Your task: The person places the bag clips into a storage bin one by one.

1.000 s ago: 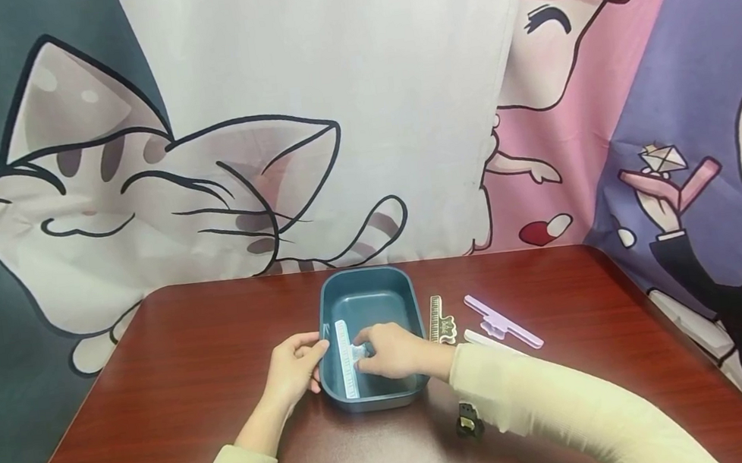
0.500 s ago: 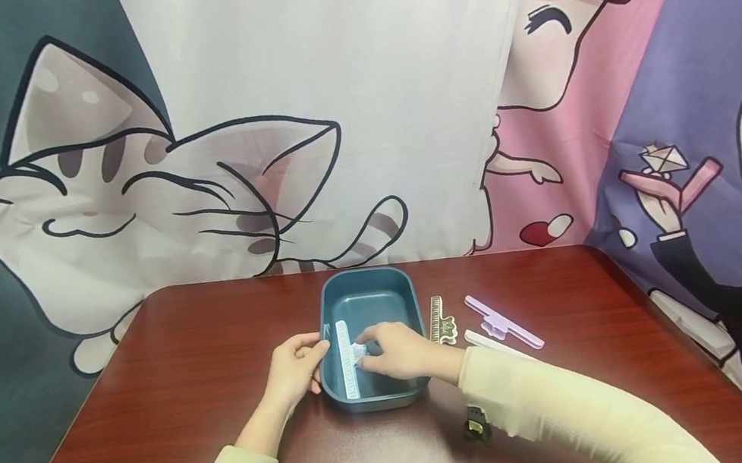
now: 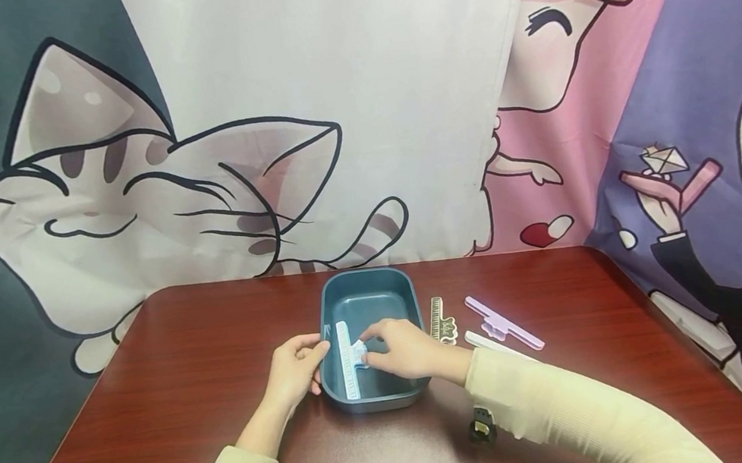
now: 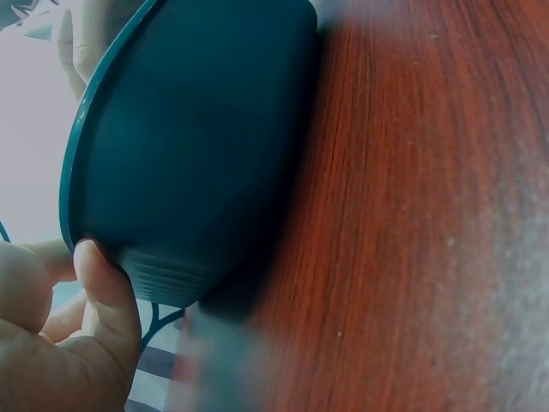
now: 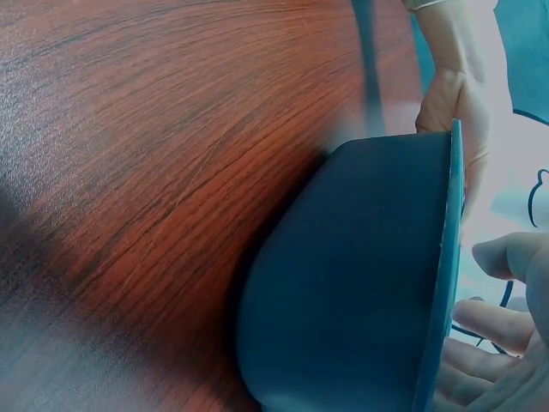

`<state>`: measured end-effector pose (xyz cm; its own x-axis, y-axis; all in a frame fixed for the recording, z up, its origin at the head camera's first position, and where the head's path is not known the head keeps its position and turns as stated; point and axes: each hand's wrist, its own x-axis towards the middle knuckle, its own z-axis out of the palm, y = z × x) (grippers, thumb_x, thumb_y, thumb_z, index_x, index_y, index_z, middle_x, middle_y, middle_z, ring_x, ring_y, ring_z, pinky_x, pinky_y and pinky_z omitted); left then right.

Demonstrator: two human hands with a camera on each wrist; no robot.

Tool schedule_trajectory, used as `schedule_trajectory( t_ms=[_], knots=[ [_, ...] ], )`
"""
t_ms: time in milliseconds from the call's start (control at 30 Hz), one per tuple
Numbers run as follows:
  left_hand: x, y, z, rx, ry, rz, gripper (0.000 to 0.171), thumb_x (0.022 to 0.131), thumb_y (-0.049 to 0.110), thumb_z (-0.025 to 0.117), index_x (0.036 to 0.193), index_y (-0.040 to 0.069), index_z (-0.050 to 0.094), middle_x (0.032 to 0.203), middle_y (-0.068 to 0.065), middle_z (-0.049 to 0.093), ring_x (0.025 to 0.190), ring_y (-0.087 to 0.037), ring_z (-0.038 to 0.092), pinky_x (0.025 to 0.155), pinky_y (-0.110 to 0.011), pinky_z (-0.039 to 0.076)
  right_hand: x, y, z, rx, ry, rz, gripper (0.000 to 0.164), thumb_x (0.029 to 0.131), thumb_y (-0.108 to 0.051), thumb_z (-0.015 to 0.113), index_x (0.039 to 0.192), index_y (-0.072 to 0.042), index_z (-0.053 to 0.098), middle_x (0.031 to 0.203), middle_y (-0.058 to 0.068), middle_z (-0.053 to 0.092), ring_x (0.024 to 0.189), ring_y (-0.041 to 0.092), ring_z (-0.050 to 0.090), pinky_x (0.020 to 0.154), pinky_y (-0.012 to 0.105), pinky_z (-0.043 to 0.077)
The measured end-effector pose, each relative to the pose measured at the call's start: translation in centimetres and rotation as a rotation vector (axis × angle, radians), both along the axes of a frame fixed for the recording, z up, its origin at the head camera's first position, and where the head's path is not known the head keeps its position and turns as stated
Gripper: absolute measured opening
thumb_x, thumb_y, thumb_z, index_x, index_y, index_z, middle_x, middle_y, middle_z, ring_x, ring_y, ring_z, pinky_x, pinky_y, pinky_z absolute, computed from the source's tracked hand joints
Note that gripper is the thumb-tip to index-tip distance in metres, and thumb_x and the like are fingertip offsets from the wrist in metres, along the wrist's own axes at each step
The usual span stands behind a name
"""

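Observation:
A dark teal rectangular tub (image 3: 379, 303) stands on the table. My left hand (image 3: 295, 366) pinches its left rim, with the thumb (image 4: 107, 287) outside the wall in the left wrist view. Inside the tub, along the left side, lies a long white ruler clip (image 3: 347, 360) with a pale blue handle (image 3: 359, 353). My right hand (image 3: 401, 350) hovers over the tub, thumb and index finger spread near that handle. In the right wrist view the tub wall (image 5: 352, 275) hides the clip, and the fingers (image 5: 493, 326) show apart beyond the rim.
Right of the tub lie a black-and-gold ruler clip (image 3: 441, 321), a lilac clip (image 3: 501, 322) and a white clip (image 3: 490, 342), partly hidden by the right sleeve. The reddish-brown table (image 3: 205, 342) ends at a cartoon-printed cloth (image 3: 357, 111).
My right thumb and index finger have parted from the ruler clip's handle, and the right forearm has shifted slightly right. The clip stays in place in the tub; the left hand keeps its hold.

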<state>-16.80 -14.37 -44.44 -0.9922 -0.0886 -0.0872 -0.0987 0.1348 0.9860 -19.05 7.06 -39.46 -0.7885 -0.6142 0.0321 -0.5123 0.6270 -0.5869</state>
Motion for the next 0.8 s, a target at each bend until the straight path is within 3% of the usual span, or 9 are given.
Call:
schedule_trajectory(
  t_ms=[800],
  knots=[
    [-0.03, 0.04, -0.02, -0.006, 0.005, 0.000, 0.034, 0.096, 0.002, 0.067, 0.125, -0.014, 0.060, 0.064, -0.012, 0.059, 0.040, -0.009, 0.046, 0.038, -0.017, 0.042, 0.11, 1.03, 0.60, -0.020, 0.107, -0.013, 0.031, 0.094, -0.015, 0.068, 0.120, 0.003, 0.070, 0.119, 0.017, 0.070, 0.114, 0.033, 0.065, 0.099, 0.048, 0.053]
  ],
)
